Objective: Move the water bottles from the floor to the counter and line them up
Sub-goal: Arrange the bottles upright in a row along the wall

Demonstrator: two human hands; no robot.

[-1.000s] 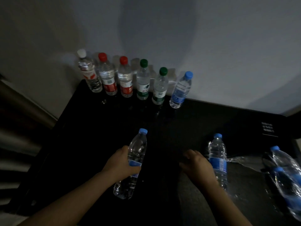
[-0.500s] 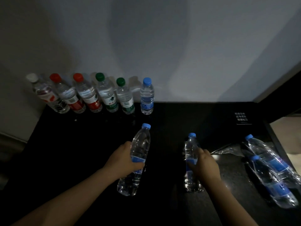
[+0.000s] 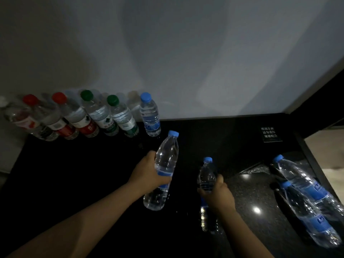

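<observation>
Dark counter (image 3: 74, 183) — bottles (image 3: 166, 157) within left fingers (image 3: 160, 179) and right fingers (image 3: 219, 180)

Bottles (image 3: 166, 159) in row: clear glossy plastic, smooth coloured caps. Desk (image 3: 247, 194) right of held bottles: black speckled stone look, polished, light glint. Wall (image 3: 186, 53) behind: matt.

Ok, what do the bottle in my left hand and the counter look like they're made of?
Bottle: probably thin clear plastic, glossy; the walls are see-through and glint, and the cap is blue. Counter: likely polished dark stone; it shows fine speckle and a sharp light reflection.
</observation>
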